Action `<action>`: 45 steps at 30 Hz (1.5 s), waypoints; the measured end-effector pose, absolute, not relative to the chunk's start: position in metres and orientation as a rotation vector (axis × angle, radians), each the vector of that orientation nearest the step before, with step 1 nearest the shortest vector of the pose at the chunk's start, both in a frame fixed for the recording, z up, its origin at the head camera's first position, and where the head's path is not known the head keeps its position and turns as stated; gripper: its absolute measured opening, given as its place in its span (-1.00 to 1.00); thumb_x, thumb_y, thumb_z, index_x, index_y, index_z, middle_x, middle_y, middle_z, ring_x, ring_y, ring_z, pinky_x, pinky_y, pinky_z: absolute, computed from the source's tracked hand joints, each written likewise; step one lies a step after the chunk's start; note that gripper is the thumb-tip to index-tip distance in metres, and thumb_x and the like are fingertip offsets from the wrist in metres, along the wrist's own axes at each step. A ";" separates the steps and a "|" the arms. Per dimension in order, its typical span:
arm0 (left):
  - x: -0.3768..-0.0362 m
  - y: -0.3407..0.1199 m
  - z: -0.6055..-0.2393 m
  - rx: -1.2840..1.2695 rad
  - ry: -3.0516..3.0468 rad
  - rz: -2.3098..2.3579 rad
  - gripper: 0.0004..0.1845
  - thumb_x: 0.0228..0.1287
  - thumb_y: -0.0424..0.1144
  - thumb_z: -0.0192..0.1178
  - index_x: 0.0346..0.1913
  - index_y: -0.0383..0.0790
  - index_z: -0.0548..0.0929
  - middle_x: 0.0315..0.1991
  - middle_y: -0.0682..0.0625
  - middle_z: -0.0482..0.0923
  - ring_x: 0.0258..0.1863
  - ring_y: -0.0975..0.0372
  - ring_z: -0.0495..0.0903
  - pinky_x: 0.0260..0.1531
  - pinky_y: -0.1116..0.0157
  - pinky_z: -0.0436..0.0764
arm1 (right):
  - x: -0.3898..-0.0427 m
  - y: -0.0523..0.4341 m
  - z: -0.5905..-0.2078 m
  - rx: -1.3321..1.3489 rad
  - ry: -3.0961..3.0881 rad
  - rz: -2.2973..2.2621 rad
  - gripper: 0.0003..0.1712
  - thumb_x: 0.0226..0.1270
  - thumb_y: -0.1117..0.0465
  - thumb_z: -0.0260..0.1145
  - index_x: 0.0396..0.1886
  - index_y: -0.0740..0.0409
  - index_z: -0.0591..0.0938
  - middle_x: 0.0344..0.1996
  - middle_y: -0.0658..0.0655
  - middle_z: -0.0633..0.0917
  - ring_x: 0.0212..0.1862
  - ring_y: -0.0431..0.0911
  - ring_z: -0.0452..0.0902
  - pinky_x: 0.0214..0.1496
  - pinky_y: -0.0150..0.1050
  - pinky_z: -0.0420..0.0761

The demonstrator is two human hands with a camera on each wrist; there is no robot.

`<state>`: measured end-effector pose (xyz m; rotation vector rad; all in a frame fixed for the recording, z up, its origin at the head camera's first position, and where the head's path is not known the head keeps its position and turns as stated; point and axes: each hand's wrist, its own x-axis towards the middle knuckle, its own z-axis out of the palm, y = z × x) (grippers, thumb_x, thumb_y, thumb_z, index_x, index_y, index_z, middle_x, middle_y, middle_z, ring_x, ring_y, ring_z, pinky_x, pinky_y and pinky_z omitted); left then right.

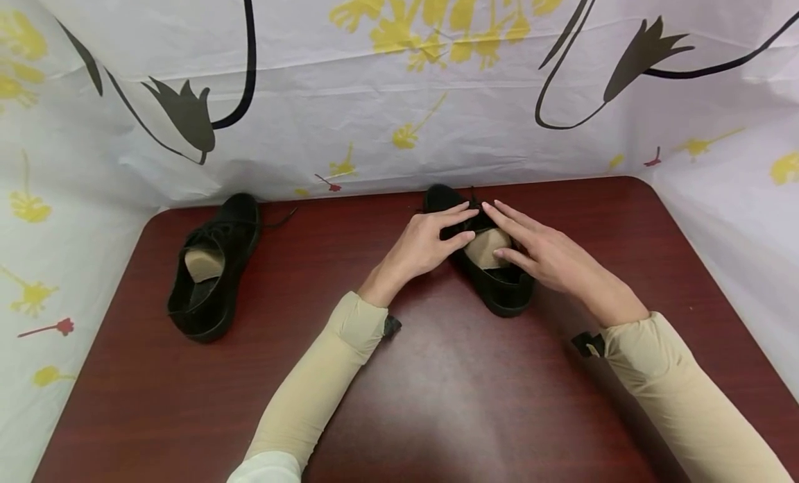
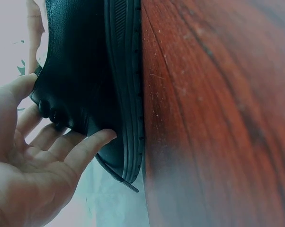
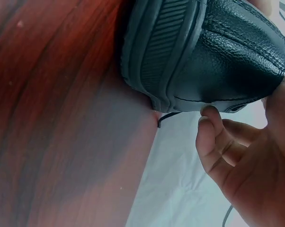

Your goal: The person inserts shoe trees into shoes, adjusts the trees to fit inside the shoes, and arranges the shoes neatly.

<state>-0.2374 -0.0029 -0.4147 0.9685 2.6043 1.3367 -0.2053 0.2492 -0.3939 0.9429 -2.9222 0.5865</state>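
A dark red wooden table carries two black shoes — one at nine o'clock; the other near twelve.

There are two black shoes: one shoe lies under both hands, and the other shoe lies well apart from the grip, far beyond the left hand. There are two hands, the left one and the right hand, one table, and two paper stuffings, one in each shoe.

A second black shoe lies on the red-brown table, before a flowered sheet.
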 end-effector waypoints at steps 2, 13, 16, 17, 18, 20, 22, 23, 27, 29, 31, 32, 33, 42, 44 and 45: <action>-0.238 -0.003 -0.414 0.966 2.602 1.336 -0.50 0.48 -0.01 0.13 0.41 0.01 0.46 0.46 0.05 0.28 -0.71 0.21 0.44 0.03 0.26 0.54 | -0.207 0.250 -0.394 0.917 -2.932 0.598 -0.10 0.45 0.04 0.29 0.61 -0.33 0.01 0.57 -0.06 0.09 0.39 0.12 0.34 0.26 0.15 0.40; -0.239 -0.003 -0.412 0.975 2.601 1.312 -0.49 0.50 -0.02 0.11 0.43 0.01 0.43 0.48 0.06 0.26 -0.85 0.22 0.23 -0.21 0.36 0.47 | -0.215 0.249 -0.394 0.928 -2.913 0.607 -0.05 0.41 0.05 0.33 0.62 -0.24 -0.01 0.56 0.00 0.13 0.46 0.09 0.23 0.33 0.13 0.34; -0.239 -0.002 -0.412 0.985 2.591 1.311 -0.48 0.50 -0.03 0.11 0.44 0.00 0.42 0.49 0.05 0.24 -0.85 0.25 0.15 -0.29 0.37 0.45 | -0.218 0.248 -0.394 0.919 -2.919 0.626 -0.03 0.40 0.03 0.34 0.62 -0.26 -0.02 0.54 0.05 0.17 0.46 0.09 0.23 0.34 0.14 0.33; -0.239 -0.002 -0.412 0.987 2.587 1.311 -0.48 0.49 -0.03 0.11 0.45 0.00 0.41 0.49 0.05 0.24 -0.85 0.25 0.14 -0.31 0.37 0.44 | -0.218 0.248 -0.394 0.912 -2.925 0.630 -0.03 0.40 0.02 0.34 0.62 -0.25 -0.02 0.54 0.06 0.19 0.45 0.09 0.23 0.34 0.14 0.33; -0.239 -0.002 -0.412 0.991 2.585 1.310 -0.47 0.49 -0.03 0.12 0.45 0.00 0.41 0.49 0.04 0.23 -0.85 0.25 0.13 -0.32 0.37 0.44 | -0.219 0.248 -0.393 0.904 -2.934 0.639 -0.03 0.40 0.00 0.34 0.62 -0.26 -0.02 0.53 0.08 0.21 0.45 0.10 0.24 0.34 0.14 0.33; -0.239 -0.002 -0.412 0.995 2.585 1.307 -0.47 0.49 -0.04 0.12 0.45 0.00 0.40 0.50 0.03 0.23 -0.85 0.26 0.12 -0.31 0.37 0.45 | -0.220 0.247 -0.392 0.880 -2.959 0.656 -0.03 0.40 -0.02 0.33 0.62 -0.29 -0.03 0.52 0.12 0.23 0.45 0.11 0.24 0.34 0.15 0.32; -0.238 -0.002 -0.412 0.994 2.585 1.304 -0.47 0.49 -0.04 0.12 0.45 0.00 0.40 0.50 0.04 0.22 -0.85 0.27 0.13 -0.27 0.37 0.46 | -0.220 0.247 -0.393 0.854 -2.986 0.673 -0.03 0.41 -0.04 0.32 0.62 -0.32 -0.05 0.50 0.15 0.25 0.44 0.12 0.25 0.35 0.15 0.31; -0.238 -0.002 -0.412 0.993 2.585 1.304 -0.47 0.49 -0.04 0.12 0.45 0.00 0.40 0.50 0.04 0.22 -0.85 0.26 0.14 -0.24 0.37 0.46 | -0.221 0.247 -0.393 0.843 -2.997 0.677 -0.03 0.41 -0.05 0.32 0.62 -0.32 -0.05 0.50 0.17 0.26 0.44 0.13 0.25 0.35 0.15 0.31; -0.237 -0.003 -0.411 0.979 2.589 1.296 -0.47 0.50 -0.03 0.11 0.46 0.01 0.39 0.51 0.05 0.21 -0.86 0.26 0.14 -0.20 0.35 0.47 | -0.223 0.247 -0.395 0.810 -3.037 0.685 -0.02 0.40 -0.09 0.31 0.62 -0.32 -0.06 0.48 0.22 0.28 0.44 0.15 0.26 0.36 0.16 0.30; -0.236 -0.003 -0.411 0.974 2.591 1.291 -0.47 0.49 -0.03 0.11 0.46 0.01 0.39 0.51 0.06 0.20 -0.85 0.25 0.15 -0.23 0.35 0.46 | -0.224 0.246 -0.395 0.803 -3.053 0.681 -0.02 0.40 -0.10 0.30 0.63 -0.28 -0.06 0.49 0.23 0.26 0.44 0.16 0.25 0.36 0.16 0.30; -0.236 -0.002 -0.411 0.975 2.595 1.285 -0.47 0.49 -0.03 0.11 0.46 0.01 0.39 0.51 0.06 0.20 -0.85 0.25 0.17 -0.26 0.36 0.46 | -0.226 0.246 -0.395 0.800 -3.069 0.676 -0.01 0.40 -0.11 0.30 0.63 -0.24 -0.06 0.50 0.24 0.24 0.43 0.18 0.25 0.34 0.18 0.31; -0.236 -0.002 -0.411 0.979 2.596 1.284 -0.46 0.49 -0.03 0.12 0.46 0.01 0.39 0.51 0.06 0.20 -0.85 0.25 0.17 -0.28 0.37 0.45 | -0.226 0.246 -0.395 0.799 -3.077 0.673 -0.01 0.40 -0.11 0.30 0.63 -0.22 -0.07 0.50 0.24 0.23 0.43 0.19 0.25 0.34 0.18 0.32; -0.236 -0.002 -0.412 0.984 2.597 1.283 -0.46 0.49 -0.03 0.12 0.46 0.01 0.39 0.51 0.05 0.20 -0.85 0.25 0.17 -0.31 0.36 0.45 | -0.227 0.245 -0.395 0.798 -3.084 0.669 0.00 0.40 -0.12 0.30 0.63 -0.20 -0.07 0.50 0.25 0.22 0.42 0.19 0.26 0.33 0.18 0.33; -0.234 -0.001 -0.412 0.969 2.609 1.283 -0.46 0.48 -0.03 0.12 0.45 0.00 0.40 0.51 0.03 0.19 -0.54 0.16 0.59 -0.03 0.36 0.51 | -0.228 0.244 -0.397 0.747 -3.124 0.717 -0.05 0.40 -0.20 0.26 0.62 -0.18 0.02 0.25 0.19 0.48 -0.23 0.03 0.49 0.04 0.06 0.46; -0.233 -0.001 -0.411 0.955 2.613 1.275 -0.46 0.48 -0.04 0.14 0.45 0.01 0.40 0.52 0.02 0.19 -0.06 0.16 0.66 0.19 0.32 0.44 | -0.228 0.244 -0.398 0.735 -3.127 0.741 -0.07 0.40 -0.20 0.26 0.62 -0.16 0.05 0.23 0.14 0.48 -0.35 -0.03 0.46 -0.03 0.00 0.45; -0.232 -0.001 -0.411 0.950 2.617 1.267 -0.46 0.47 -0.04 0.15 0.45 0.01 0.41 0.52 0.02 0.19 0.16 0.17 0.56 0.25 0.29 0.41 | -0.228 0.244 -0.399 0.733 -3.126 0.750 -0.07 0.40 -0.20 0.26 0.62 -0.15 0.06 0.22 0.12 0.48 -0.39 -0.05 0.40 -0.06 -0.03 0.43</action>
